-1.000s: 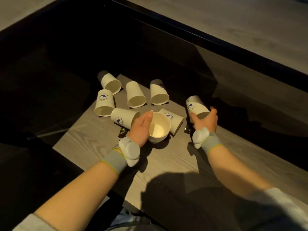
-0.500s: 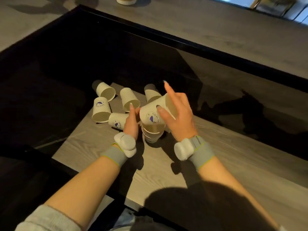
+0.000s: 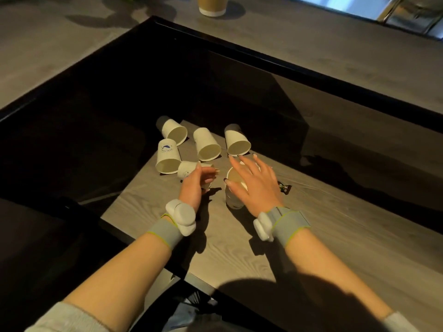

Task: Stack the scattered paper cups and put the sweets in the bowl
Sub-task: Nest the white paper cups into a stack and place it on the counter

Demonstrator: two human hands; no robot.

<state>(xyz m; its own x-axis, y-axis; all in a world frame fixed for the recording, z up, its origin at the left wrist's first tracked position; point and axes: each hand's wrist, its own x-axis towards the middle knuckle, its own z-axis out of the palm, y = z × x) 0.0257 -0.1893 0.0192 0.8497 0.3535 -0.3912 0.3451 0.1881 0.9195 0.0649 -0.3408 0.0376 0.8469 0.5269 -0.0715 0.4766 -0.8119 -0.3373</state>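
Grey wood-grain surface [image 3: 323, 240] runs across the lower middle, lit in a bright band and shadowed toward six o'clock. A glossy black panel with a raised dark rim [image 3: 100, 97] spreads from nine o'clock up toward twelve. At twelve o'clock, well apart, a tan cup with a white base [image 3: 212, 4] stands upright, cut off by the frame edge. At one o'clock, a bright bluish strip [image 3: 335, 3].

Your left hand [image 3: 195, 185] stands on edge, palm turned inward, fingers [image 3: 211, 174] loosely curled. Your right hand [image 3: 255, 182] is palm-down, fingers [image 3: 239, 164] spread wide. Both forearms reach forward, each wrist wearing a grey band.
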